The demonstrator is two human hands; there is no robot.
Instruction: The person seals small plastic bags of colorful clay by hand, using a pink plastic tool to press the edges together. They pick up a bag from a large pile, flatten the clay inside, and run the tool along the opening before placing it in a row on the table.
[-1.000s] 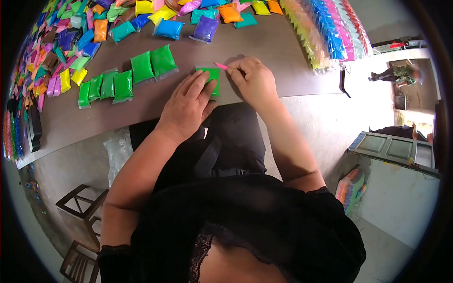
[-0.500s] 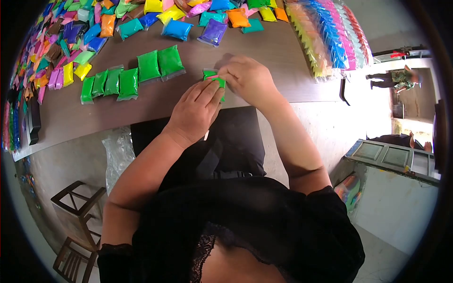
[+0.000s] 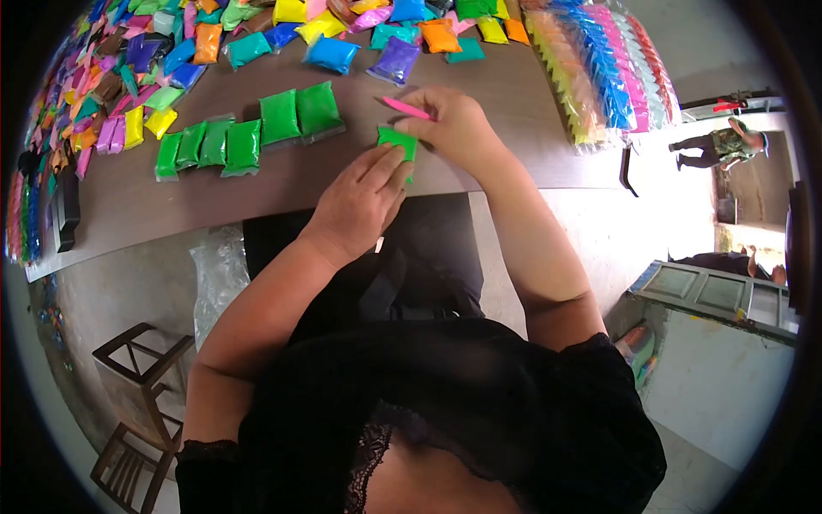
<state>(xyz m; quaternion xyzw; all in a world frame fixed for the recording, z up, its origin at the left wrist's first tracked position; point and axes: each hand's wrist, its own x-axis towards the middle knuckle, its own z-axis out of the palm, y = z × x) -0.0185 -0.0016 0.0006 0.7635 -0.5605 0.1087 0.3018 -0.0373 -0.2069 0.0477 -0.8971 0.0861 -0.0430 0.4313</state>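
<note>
My left hand [image 3: 364, 193] is closed on a small green packet [image 3: 397, 137] near the table's front edge, its fingers covering the lower part. A slim pink stick-shaped tool [image 3: 408, 108] with a tapered end is gripped in my right hand [image 3: 454, 128], its tip pointing up and left, clear of the packet. Right fingertips are at the packet's upper right edge. Left of my hands lies a row of filled green packets: two larger ones [image 3: 318, 110] and several smaller ones [image 3: 242, 147].
Many colourful packets [image 3: 248, 50] are heaped along the table's [image 3: 223, 197] far and left sides. Strips of wrapped coloured pieces [image 3: 599, 77] lie at the right. Wooden chairs [image 3: 141, 351] stand lower left. Another person [image 3: 728, 146] is in the background right.
The pink tool has lifted off the packet's top edge and swung to point up and left. My right fingertips now meet the packet; my left hand keeps hold. The view has shifted slightly.
</note>
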